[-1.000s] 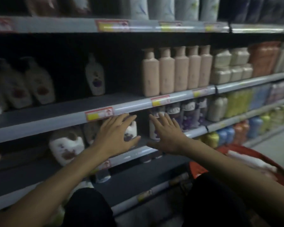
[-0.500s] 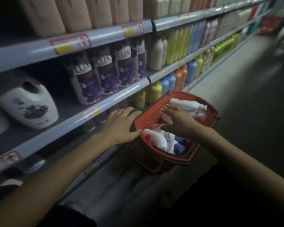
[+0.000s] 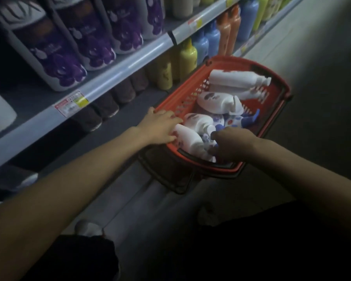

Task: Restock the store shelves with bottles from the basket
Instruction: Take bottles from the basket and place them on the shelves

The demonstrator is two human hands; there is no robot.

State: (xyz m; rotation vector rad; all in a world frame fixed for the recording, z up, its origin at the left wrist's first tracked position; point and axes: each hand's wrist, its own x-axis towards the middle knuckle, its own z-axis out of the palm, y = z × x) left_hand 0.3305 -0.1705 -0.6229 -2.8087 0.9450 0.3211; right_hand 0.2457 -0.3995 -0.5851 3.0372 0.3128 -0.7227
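A red basket (image 3: 276, 82) stands on the floor against the bottom shelf and holds several white bottles lying on their sides. My left hand (image 3: 160, 126) reaches over the basket's near left rim, its fingers curled round the end of a white bottle (image 3: 190, 140). My right hand (image 3: 231, 144) is inside the near end of the basket. Thumb and fingers pinch a white bottle with blue print (image 3: 207, 138), most of which lies hidden under the hand. Further in lie a white bottle with a pump top (image 3: 237, 78) and a blue-capped bottle (image 3: 243, 118).
The middle shelf (image 3: 130, 61) carries white and purple bottles (image 3: 57, 63). The bottom shelf holds dark bottles (image 3: 107, 106), then yellow (image 3: 187, 55), blue and orange ones towards the right. The grey aisle floor (image 3: 312, 37) lies beyond the basket. My dark-clothed knees fill the bottom edge.
My view swung down from the shelves to the basket. Both hands left the shelf and went into the basket, where each now holds a bottle.
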